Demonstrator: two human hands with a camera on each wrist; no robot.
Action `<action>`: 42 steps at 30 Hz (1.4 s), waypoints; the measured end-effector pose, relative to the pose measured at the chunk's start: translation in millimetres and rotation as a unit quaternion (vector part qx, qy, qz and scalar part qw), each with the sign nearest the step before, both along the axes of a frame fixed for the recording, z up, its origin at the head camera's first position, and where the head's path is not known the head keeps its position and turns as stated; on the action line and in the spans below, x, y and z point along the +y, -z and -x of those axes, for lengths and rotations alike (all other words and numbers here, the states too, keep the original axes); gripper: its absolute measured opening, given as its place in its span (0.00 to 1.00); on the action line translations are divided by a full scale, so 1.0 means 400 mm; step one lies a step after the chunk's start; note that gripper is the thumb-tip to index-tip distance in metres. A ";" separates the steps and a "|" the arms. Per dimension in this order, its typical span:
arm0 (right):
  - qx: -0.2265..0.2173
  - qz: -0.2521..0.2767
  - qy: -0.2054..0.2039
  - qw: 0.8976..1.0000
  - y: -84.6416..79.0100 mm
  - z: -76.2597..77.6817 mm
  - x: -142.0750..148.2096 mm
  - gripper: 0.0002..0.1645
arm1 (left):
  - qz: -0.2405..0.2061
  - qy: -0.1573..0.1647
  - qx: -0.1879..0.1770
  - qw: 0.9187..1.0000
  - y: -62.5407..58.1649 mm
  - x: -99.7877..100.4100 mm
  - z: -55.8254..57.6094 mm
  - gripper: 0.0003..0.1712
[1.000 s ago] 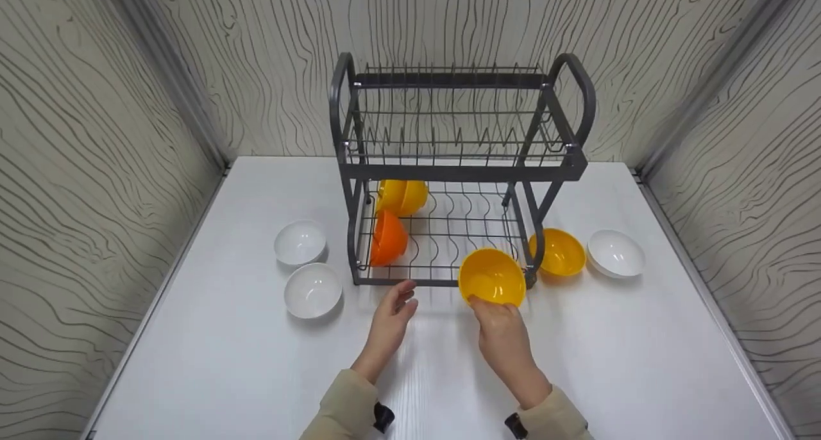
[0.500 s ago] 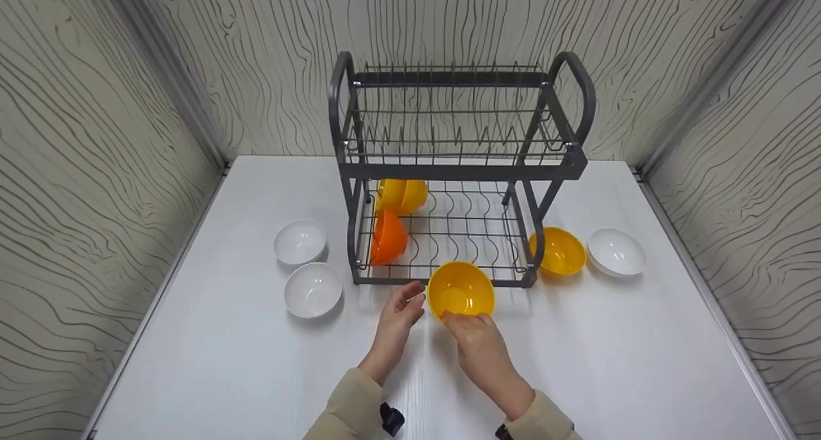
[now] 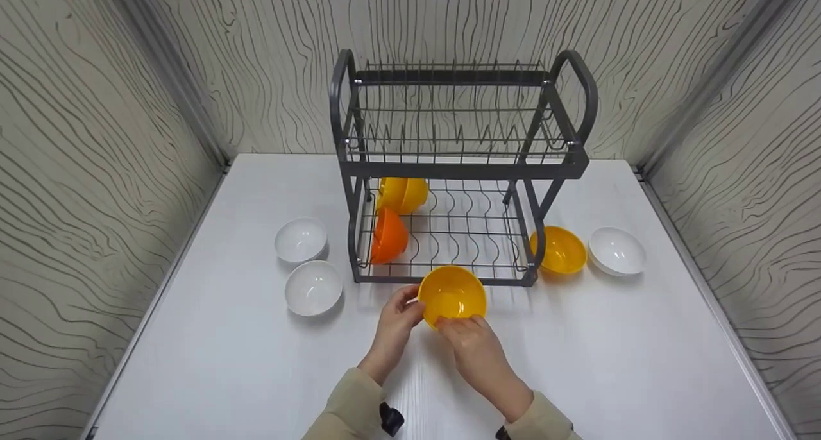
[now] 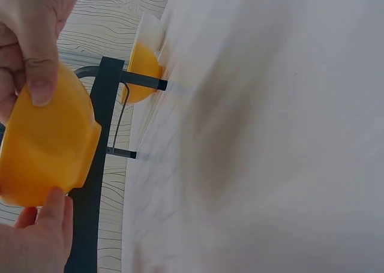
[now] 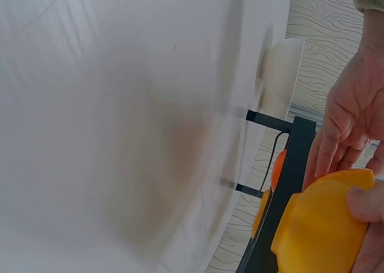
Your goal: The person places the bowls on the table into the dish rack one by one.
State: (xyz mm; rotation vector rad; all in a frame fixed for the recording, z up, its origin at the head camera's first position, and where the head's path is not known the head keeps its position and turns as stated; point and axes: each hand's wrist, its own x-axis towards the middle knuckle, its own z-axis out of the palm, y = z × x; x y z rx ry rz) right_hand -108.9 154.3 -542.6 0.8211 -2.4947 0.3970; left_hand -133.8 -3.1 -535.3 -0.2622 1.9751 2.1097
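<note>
A person's right hand (image 3: 478, 350) holds a yellow bowl (image 3: 452, 291) by its near rim: its grip is narrow, the fingers over the edge inside and the thumb pressed against the outer wall, as the left wrist view shows. The bowl is in the air just in front of the lower front bar of a dark grey two-tier dish rack (image 3: 463, 170), its mouth turned up toward the head camera.

The left hand (image 3: 392, 328) is at the bowl's left side, its grip loose and fairly wide, with the fingers reaching past the rim and the thumb on the near side. Its fingertips appear to touch the bowl, though how firmly cannot be told.

On the rack's lower tier, along the left end, orange bowls (image 3: 390, 238) stand on edge near the front, with yellow bowls (image 3: 403, 195) on edge behind them.

On the white surface (image 3: 211, 369), left of the rack, two white bowls (image 3: 313, 288) sit mouth up, one behind the other. To the right, another yellow bowl (image 3: 560, 251) rests mouth up close to the rack's side, with a white bowl (image 3: 617, 251) just beyond it.
</note>
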 end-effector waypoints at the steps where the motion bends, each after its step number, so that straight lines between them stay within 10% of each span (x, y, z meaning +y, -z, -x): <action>1: 0.003 0.002 -0.003 1.000 0.000 0.001 0.001 0.14 | -0.001 -0.002 0.000 1.000 -0.001 0.000 0.000 0.24; 8: 0.027 0.025 -0.013 0.999 -0.013 0.006 0.003 0.18 | -0.006 -0.020 0.008 1.000 0.001 -0.006 0.000 0.25; 20: -0.061 0.134 0.079 0.986 -0.023 0.008 0.006 0.57 | -0.027 -0.022 -0.008 0.999 -0.001 -0.012 0.002 0.25; 32: -0.292 0.299 0.066 0.906 -0.026 0.021 0.016 0.65 | -0.103 -0.013 -0.022 0.994 0.016 0.000 0.006 0.26; 38: -0.352 0.368 0.026 0.860 -0.022 0.032 0.020 0.60 | -0.139 -0.019 -0.037 0.989 0.026 0.006 0.008 0.26; 42: -0.358 0.392 0.004 0.848 -0.022 0.035 0.017 0.58 | -0.156 -0.016 -0.041 0.987 0.032 0.010 0.012 0.27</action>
